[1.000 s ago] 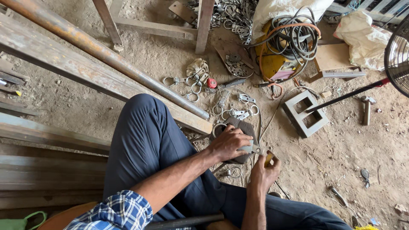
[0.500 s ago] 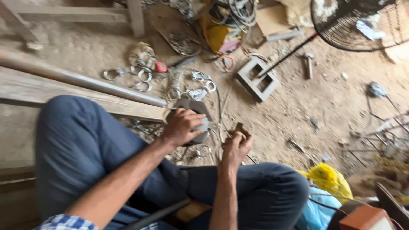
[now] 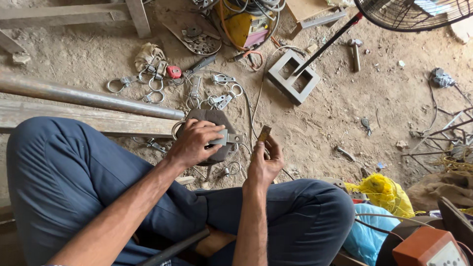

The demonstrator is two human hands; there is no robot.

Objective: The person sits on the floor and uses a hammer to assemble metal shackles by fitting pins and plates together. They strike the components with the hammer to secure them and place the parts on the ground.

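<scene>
Sandy workshop floor strewn with metal parts, seen from above a seated person in dark blue trousers.

Head view: the left hand [image 3: 194, 143] is clenched down on a flat grey metal bracket [image 3: 222, 138], pressing it onto a dark rounded block [image 3: 212, 123] that lies on the floor near picture centre. At 3 o'clock from it and just beside, the right hand [image 3: 263, 165] pinches a small brownish metal piece [image 3: 264, 133] upright between its fingertips, apart from the block. A long steel pipe [image 3: 88, 98] lies over a wooden plank [image 3: 74, 120] at 9 o'clock, its end reaching the block. Ring clamps [image 3: 152, 81] lie scattered at 11 o'clock, a grey two-hole block [image 3: 293, 76] at 1 o'clock, a hammer [image 3: 354, 51] beyond it, and a yellow bag [image 3: 382, 192] at 4 o'clock.
</scene>
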